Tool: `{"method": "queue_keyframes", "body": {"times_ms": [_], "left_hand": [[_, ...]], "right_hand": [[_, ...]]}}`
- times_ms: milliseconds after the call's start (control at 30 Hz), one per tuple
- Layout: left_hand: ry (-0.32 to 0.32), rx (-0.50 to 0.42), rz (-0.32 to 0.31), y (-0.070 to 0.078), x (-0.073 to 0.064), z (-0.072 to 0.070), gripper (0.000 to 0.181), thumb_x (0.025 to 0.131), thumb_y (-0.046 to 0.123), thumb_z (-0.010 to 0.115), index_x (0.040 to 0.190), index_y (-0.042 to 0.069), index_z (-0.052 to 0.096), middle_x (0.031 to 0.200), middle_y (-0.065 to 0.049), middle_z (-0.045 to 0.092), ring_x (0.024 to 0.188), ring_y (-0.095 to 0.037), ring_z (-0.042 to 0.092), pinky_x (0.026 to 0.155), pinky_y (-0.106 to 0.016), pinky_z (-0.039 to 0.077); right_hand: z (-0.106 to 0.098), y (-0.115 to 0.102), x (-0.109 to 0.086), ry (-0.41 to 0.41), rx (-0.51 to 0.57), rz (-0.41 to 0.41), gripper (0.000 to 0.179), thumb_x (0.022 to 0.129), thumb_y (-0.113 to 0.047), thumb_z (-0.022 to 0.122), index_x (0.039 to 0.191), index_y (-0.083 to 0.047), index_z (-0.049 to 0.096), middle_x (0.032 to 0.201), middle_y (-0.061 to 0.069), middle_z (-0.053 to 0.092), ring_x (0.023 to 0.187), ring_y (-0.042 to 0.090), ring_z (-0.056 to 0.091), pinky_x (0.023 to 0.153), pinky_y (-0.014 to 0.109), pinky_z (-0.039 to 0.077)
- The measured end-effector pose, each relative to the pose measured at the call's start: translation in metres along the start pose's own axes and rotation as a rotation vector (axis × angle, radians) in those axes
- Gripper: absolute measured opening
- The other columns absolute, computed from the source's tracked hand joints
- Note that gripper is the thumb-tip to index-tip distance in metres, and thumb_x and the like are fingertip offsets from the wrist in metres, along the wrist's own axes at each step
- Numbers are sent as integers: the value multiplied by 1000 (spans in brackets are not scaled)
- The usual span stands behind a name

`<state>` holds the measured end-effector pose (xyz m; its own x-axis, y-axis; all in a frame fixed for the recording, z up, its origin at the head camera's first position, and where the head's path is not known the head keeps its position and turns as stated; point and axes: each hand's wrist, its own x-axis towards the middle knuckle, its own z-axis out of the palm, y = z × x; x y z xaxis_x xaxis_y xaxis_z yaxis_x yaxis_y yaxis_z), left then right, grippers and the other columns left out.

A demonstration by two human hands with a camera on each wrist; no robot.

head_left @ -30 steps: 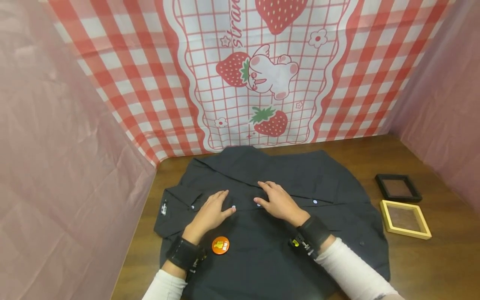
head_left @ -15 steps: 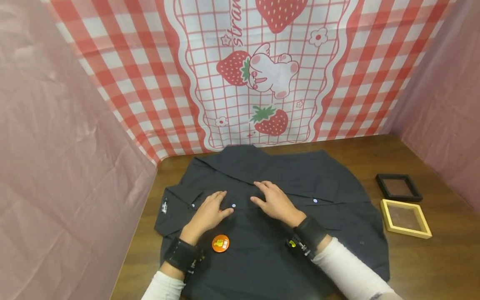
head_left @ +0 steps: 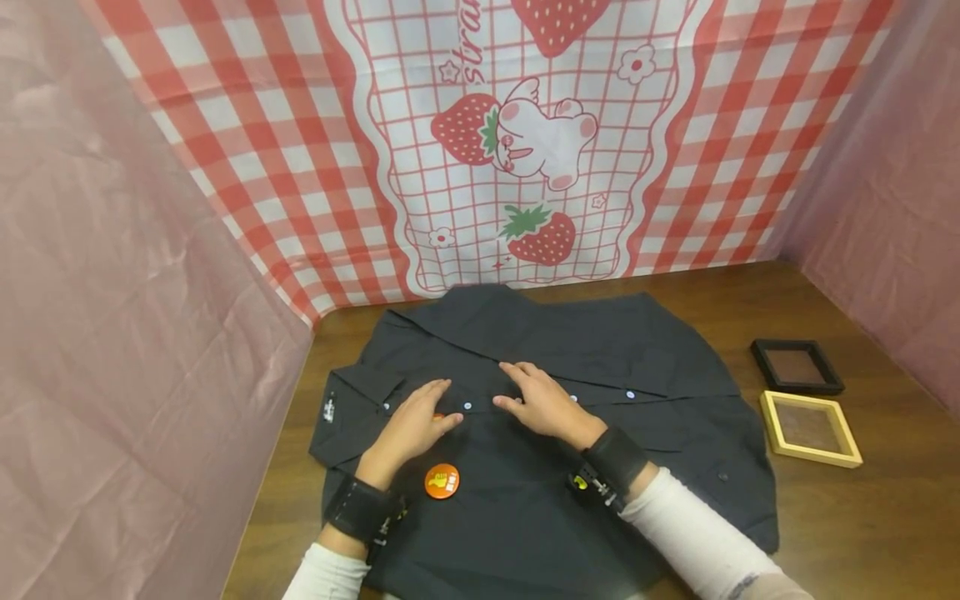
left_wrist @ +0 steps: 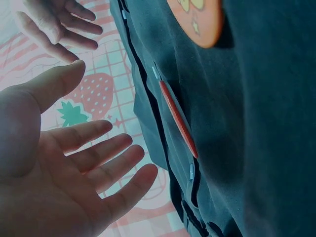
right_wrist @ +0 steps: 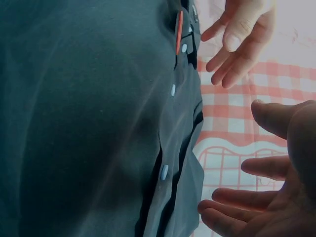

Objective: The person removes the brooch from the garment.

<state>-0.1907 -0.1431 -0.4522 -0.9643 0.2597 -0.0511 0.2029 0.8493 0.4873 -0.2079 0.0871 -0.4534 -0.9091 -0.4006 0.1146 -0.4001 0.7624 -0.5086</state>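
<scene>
A dark shirt (head_left: 510, 508) lies spread on the table, its collar (head_left: 360, 396) at the left and small white buttons along its placket. My left hand (head_left: 411, 429) hovers above the cloth with fingers extended and nothing in it. My right hand (head_left: 546, 404) hovers across from it, fingers relaxed, also holding nothing. An orange round badge (head_left: 442, 481) with a yellow figure sits on the shirt near my left wrist. A second orange-red disc (left_wrist: 177, 118) shows edge-on by the placket in the left wrist view. In the head view my left hand mostly covers it.
On the brown table (head_left: 900, 525) to the right lie a black frame (head_left: 828, 379) and a yellow frame (head_left: 847, 450). A strawberry-print checked cloth (head_left: 300, 167) hangs behind the shirt. Pink curtains (head_left: 150, 333) stand at both sides.
Both hands have drifted slightly left over the shirt. Part of the second orange disc now shows beside my left thumb. The shirt and frames lie as before.
</scene>
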Motion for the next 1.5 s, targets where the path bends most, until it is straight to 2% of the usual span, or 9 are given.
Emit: {"method": "queue_keyframes", "body": {"times_ms": [133, 700, 1000, 1200, 1367, 1500], "left_hand": [[-4, -2, -1, 0, 0, -2, 63, 91, 33, 67, 143, 4, 47, 149, -18, 45, 138, -36, 42, 113, -53, 35], [9, -7, 19, -7, -3, -4, 62, 89, 31, 69, 141, 3, 49, 146, -19, 48, 136, -36, 44, 111, -53, 37], [6, -14, 5, -14, -3, -4, 60, 89, 30, 69, 140, 3, 50, 143, -18, 52, 133, -36, 47, 110, -52, 38], [-7, -25, -15, -16, -8, -3, 60, 89, 29, 70, 139, 3, 51, 142, -17, 52, 132, -36, 48, 109, -53, 39], [1, -27, -6, -17, -10, -2, 59, 88, 29, 71, 138, 2, 52, 141, -18, 53, 131, -36, 48, 109, -53, 39], [-3, -28, -35, -19, -11, -2, 60, 88, 30, 71, 139, 4, 52, 141, -17, 53, 132, -35, 48, 110, -53, 38]], "right_hand": [[1, -1, 1, -44, 12, -9, 62, 95, -36, 62, 146, -6, 43, 139, 22, 50, 126, 40, 52, 101, 55, 45], [9, -8, 7, -45, 13, -72, 60, 95, -36, 63, 144, -7, 46, 140, 17, 52, 128, 35, 51, 104, 52, 44], [18, -12, 9, -43, 15, -81, 58, 94, -36, 64, 142, -8, 49, 137, 15, 55, 125, 34, 54, 103, 50, 46], [23, -14, 9, -71, 25, -100, 57, 94, -35, 63, 142, -7, 49, 137, 16, 54, 126, 34, 53, 104, 49, 45], [23, -17, 9, -77, 34, -91, 58, 95, -35, 63, 144, -8, 47, 138, 16, 54, 127, 34, 52, 104, 50, 45], [21, -19, 9, -83, 40, -82, 61, 95, -36, 63, 145, -8, 44, 140, 16, 52, 128, 35, 51, 105, 50, 44]]}}
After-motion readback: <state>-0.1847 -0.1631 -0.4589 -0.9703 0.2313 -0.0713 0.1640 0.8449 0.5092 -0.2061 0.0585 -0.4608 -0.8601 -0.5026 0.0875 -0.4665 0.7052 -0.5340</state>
